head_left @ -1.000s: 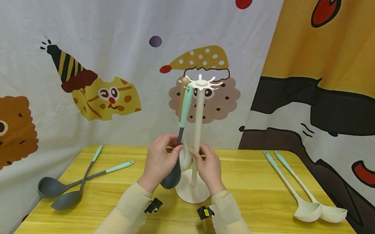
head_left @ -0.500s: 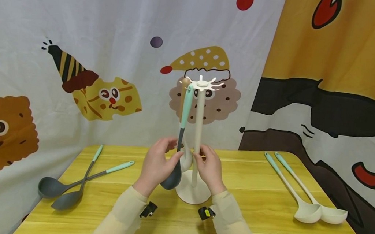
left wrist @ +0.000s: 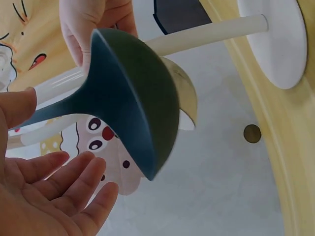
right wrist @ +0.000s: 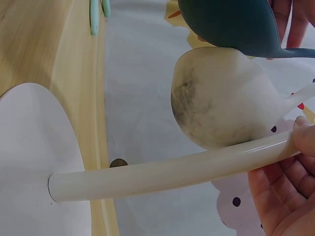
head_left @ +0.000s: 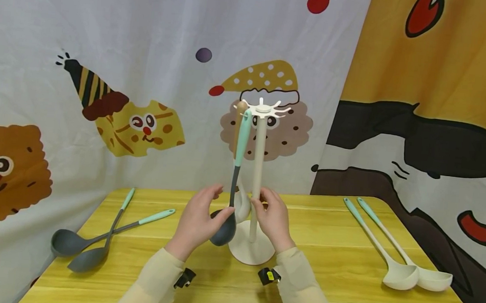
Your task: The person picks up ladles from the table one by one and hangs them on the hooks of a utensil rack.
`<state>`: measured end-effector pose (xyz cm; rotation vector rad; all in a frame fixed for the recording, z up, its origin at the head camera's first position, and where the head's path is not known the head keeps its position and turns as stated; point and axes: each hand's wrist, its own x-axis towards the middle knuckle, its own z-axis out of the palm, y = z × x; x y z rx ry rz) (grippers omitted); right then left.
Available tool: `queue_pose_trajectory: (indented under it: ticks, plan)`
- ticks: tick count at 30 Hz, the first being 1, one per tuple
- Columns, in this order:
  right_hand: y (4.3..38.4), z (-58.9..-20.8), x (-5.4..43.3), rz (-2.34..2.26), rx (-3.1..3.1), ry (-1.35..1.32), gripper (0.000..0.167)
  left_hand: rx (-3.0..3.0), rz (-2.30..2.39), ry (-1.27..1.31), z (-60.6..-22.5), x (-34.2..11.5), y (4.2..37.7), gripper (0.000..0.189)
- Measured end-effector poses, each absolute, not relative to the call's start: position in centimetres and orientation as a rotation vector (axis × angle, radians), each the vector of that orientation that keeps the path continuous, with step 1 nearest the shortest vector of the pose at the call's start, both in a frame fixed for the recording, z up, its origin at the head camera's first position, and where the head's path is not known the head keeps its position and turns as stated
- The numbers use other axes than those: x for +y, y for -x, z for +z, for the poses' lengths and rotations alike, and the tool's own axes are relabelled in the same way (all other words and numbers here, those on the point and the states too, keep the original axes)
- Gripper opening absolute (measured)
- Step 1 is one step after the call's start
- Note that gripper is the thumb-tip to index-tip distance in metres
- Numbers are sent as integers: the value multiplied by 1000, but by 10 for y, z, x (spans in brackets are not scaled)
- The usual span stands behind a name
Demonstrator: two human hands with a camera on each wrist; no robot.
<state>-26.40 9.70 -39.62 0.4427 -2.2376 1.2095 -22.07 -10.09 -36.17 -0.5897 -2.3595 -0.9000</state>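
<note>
A dark grey ladle (head_left: 223,231) with a mint handle hangs from the left side of a white utensil stand (head_left: 258,171), bowl down. My left hand (head_left: 196,219) is beside its bowl, fingers spread and relaxed; the left wrist view shows the thumb by the ladle's neck and the other fingers (left wrist: 81,191) apart from it. My right hand (head_left: 273,218) pinches the stand's pole, thumb on one side and fingers curled behind. Behind the grey ladle hangs a white ladle (right wrist: 221,98) with a wooden handle, its bowl smudged dark, close against the pole.
Two grey ladles (head_left: 86,259) with mint handles lie crossed on the left of the wooden table (head_left: 151,282). Two white ladles (head_left: 400,275) lie side by side at the right. A printed curtain (head_left: 158,30) hangs behind the table.
My left hand has loosened from the grey ladle's neck, its fingers opening and drawing down and left. The ladle stays hanging, and my right hand keeps its hold on the pole.
</note>
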Motion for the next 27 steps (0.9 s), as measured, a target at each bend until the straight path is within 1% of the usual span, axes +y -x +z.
queue_pose_trajectory:
  ticks: [17,27]
  plan:
    - [265,-397,97,1195,-2222,-459,16,-2446,-924,522,-381,-115,218,72]
    - [264,-396,97,1208,-2223,-453,16,-2497,-949,474,-393,-122,215,76]
